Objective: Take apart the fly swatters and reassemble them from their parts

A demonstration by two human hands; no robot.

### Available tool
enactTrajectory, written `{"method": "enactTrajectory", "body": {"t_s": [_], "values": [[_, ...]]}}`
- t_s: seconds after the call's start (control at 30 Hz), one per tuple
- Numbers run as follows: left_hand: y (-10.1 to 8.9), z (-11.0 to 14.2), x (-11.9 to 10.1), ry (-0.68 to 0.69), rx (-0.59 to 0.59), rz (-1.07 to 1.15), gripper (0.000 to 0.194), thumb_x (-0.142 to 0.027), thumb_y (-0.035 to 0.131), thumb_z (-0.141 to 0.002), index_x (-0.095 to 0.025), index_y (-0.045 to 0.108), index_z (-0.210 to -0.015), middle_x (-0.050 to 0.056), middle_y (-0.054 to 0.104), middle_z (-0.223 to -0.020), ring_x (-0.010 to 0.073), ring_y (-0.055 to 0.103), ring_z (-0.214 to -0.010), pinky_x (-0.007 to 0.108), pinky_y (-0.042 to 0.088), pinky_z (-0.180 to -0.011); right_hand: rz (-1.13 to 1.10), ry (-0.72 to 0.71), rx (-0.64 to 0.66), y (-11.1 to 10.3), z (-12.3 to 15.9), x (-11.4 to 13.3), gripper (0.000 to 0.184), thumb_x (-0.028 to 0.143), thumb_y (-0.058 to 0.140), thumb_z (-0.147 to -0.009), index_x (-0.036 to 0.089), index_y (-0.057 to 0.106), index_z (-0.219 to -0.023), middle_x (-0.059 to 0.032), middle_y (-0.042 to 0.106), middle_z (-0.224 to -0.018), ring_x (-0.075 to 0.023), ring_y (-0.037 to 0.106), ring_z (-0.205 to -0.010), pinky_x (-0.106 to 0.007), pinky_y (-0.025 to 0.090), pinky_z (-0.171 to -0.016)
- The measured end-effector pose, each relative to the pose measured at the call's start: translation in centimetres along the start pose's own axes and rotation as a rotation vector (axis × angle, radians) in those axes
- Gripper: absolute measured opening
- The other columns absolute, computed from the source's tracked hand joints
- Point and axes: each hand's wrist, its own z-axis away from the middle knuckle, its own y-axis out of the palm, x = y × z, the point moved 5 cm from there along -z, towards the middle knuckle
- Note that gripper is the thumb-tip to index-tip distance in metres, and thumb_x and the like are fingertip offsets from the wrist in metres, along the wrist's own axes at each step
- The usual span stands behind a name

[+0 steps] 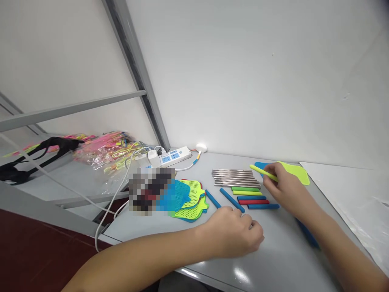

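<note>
My right hand [282,184] pinches a yellow tube [257,168] that points up and to the left. Closed and lower down, my left hand [232,233] sits over the front of the table; what its curled fingers hold, if anything, is hidden. Between and beyond the hands lie several metal rods [234,177] in a row. Below them are coloured tubes: a green tube [244,189], a yellow one, a red tube [253,202] and several blue tubes [231,200]. Perforated fly swatter heads [190,211] in blue and yellow-green are stacked left of my left hand.
A power strip [176,156] with plugs and white cables stands at the back left. Yellow and blue flat pieces [299,172] lie behind my right hand. White sheeting [340,194] covers the right side. Bagged colourful items [103,150] rest on the left shelf, beside a metal frame [146,81].
</note>
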Motion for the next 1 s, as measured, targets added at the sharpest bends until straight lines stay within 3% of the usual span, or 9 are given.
{"method": "enactTrajectory", "body": {"t_s": [0.17,0.27,0.47,0.57,0.8,0.9,1.0], "values": [[-0.1,-0.4,1.9,-0.171,0.225,0.028,0.022,-0.034,0.047,-0.095,-0.018,0.058,-0.085,0.004,0.063,-0.071,0.0239,0.064,-0.059,0.032,0.039,-0.044,-0.032,-0.034,-0.034,0.3,0.3,0.9,0.02,0.045,0.044,-0.094,0.027,0.048,-0.1,0.0037,0.059,-0.066,-0.0169,0.054,-0.053,-0.027,0.034,-0.051],[-0.4,-0.5,3.4,-0.299,0.359,0.049,0.025,-0.036,0.047,-0.095,-0.017,0.061,-0.088,0.005,0.067,-0.073,0.0267,0.067,-0.06,0.034,0.045,-0.046,-0.012,-0.063,-0.015,0.5,0.3,0.9,0.027,0.053,0.042,-0.095,0.027,0.048,-0.089,0.0053,0.05,-0.056,-0.0166,0.049,-0.051,-0.027,0.03,-0.051],[-0.5,-0.1,4.6,-0.426,0.517,0.074,0.033,-0.042,0.047,-0.096,-0.015,0.064,-0.092,0.009,0.07,-0.074,0.0297,0.069,-0.062,0.037,0.051,-0.051,-0.028,-0.022,-0.018,0.6,0.0,0.5,0.044,0.061,0.031,-0.097,0.025,0.032,-0.072,0.006,0.038,-0.05,-0.0151,0.038,-0.048,-0.028,0.025,-0.05],[-0.1,0.0,4.1,-0.389,0.522,0.123,0.03,-0.042,0.049,-0.095,-0.015,0.064,-0.094,0.008,0.07,-0.076,0.0281,0.069,-0.063,0.035,0.051,-0.052,-0.023,-0.008,-0.024,0.9,-0.1,0.3,0.046,0.061,0.031,-0.097,0.024,0.028,-0.07,0.0059,0.036,-0.05,-0.0149,0.037,-0.048,-0.028,0.024,-0.05],[0.5,0.0,2.7,-0.219,0.38,0.13,0.034,-0.045,0.052,-0.093,-0.015,0.06,-0.107,0.009,0.068,-0.092,0.0276,0.066,-0.08,0.039,0.052,-0.064,0.012,-0.027,-0.022,1.5,0.1,0.2,0.046,0.061,0.034,-0.096,0.024,0.029,-0.068,0.0058,0.036,-0.048,-0.0155,0.037,-0.047,-0.028,0.025,-0.05],[0.6,0.0,2.4,-0.168,0.349,0.13,0.035,-0.045,0.051,-0.094,-0.014,0.06,-0.108,0.009,0.068,-0.093,0.0266,0.065,-0.08,0.039,0.051,-0.064,0.035,-0.04,0.008,1.9,0.1,0.3,0.042,0.06,0.036,-0.096,0.025,0.038,-0.072,0.005,0.044,-0.051,-0.0162,0.043,-0.05,-0.028,0.028,-0.051],[0.6,0.1,2.3,-0.158,0.332,0.115,0.036,-0.045,0.049,-0.095,-0.013,0.059,-0.109,0.009,0.067,-0.091,0.0262,0.064,-0.078,0.038,0.05,-0.062,0.052,-0.096,0.051,2.5,-0.2,0.5,0.036,0.056,0.037,-0.097,0.026,0.052,-0.082,0.0013,0.059,-0.068,-0.0179,0.053,-0.061,-0.028,0.034,-0.056]]}}
